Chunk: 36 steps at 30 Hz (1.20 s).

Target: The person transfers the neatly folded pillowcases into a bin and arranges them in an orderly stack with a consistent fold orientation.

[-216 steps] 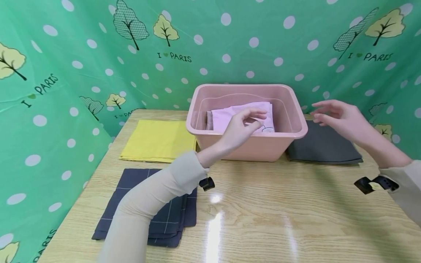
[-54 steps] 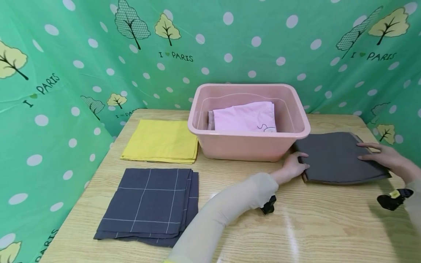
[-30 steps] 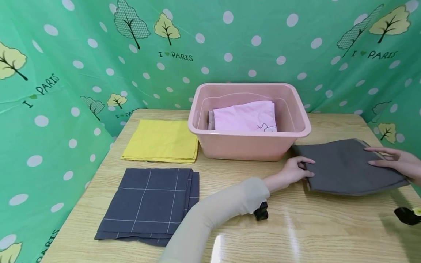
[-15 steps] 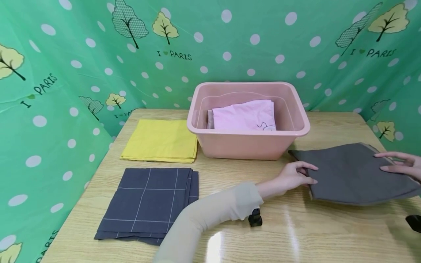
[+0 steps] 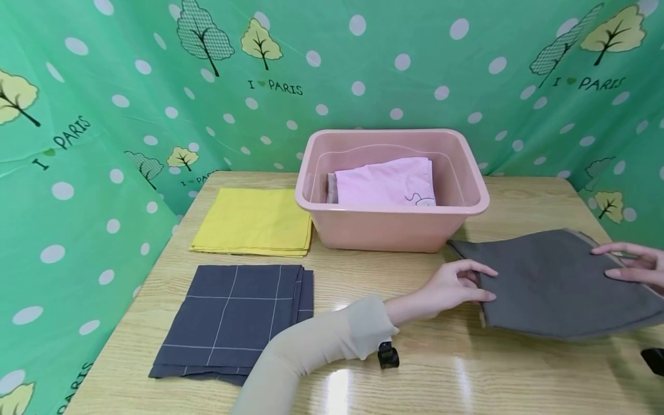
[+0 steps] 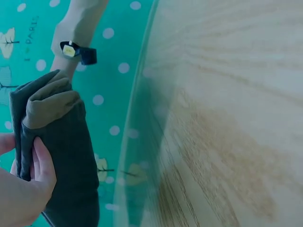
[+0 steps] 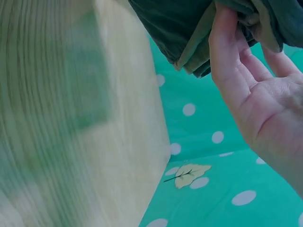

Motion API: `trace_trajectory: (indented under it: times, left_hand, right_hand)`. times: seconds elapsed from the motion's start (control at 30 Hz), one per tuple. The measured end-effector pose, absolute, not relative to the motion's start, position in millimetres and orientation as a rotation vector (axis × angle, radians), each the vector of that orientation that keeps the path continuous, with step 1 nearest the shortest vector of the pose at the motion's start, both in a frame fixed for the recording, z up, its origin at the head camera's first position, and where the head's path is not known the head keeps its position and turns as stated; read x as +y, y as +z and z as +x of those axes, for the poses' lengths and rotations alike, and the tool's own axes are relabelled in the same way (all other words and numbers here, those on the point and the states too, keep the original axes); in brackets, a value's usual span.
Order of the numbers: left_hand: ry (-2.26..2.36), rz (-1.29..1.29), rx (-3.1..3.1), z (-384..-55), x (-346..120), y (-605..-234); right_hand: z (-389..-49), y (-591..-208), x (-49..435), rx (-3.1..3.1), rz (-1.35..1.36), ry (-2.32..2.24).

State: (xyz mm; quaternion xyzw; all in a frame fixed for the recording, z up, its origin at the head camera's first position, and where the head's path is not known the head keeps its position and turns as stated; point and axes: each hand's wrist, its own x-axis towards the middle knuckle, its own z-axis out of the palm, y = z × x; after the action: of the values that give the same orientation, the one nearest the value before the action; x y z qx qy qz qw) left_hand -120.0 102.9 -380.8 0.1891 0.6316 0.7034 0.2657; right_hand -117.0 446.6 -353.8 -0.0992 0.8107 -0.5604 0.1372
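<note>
A folded dark grey cloth (image 5: 550,288) spans both hands to the right of the pink bin, raised over the table. My left hand (image 5: 446,285) pinches its left edge, thumb on the near side. At the right edge of the head view, my right hand (image 5: 640,265) grips the other end, partly cut off by the frame. In the left wrist view the cloth (image 6: 71,165) shows thick layered folds and a lighter brown-grey inner side between thumb and fingers. The right wrist view shows the right fingers (image 7: 225,52) tucked around the cloth's layers (image 7: 184,28).
The pink bin (image 5: 384,230) stands at the back middle, holding a folded pink cloth (image 5: 386,181) and a brownish cloth (image 5: 332,189). Left of it lie a folded yellow cloth (image 5: 254,222) and a navy checked cloth (image 5: 228,323). A green curtain (image 5: 358,69) hangs behind the table.
Both hands, earlier empty in the air, now hold the dark grey cloth. It has come up off the table from beside the bin, toward the near side and right.
</note>
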Motion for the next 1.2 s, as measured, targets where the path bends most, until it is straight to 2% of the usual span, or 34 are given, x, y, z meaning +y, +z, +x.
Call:
trace_trajectory:
  times: [0.17, 0.33, 0.7, 1.03, 1.2]
  left_hand:
    - [1.921, 0.513, 1.704, -110.9, 93.0, -374.3]
    - [1.915, 0.546, 1.736, -105.2, 80.9, -368.3]
    - [1.937, 0.594, 1.727, -96.2, 55.9, -355.4]
    - [1.961, 0.622, 1.734, -90.5, 32.1, -342.4]
    - [1.956, 0.626, 1.729, -86.9, 17.5, -336.1]
  right_hand:
    - [-115.4, -347.4, 441.2, 2.059, -0.468, -1.812]
    - [-112.4, -347.8, 434.5, 1.949, -0.517, -1.901]
    - [-113.3, -344.9, 419.9, 1.814, -0.77, -1.888]
    - [-101.2, -342.4, 393.5, 2.246, -0.687, -1.826]
    - [-100.1, -337.2, 384.7, 2.159, -0.757, -1.821]
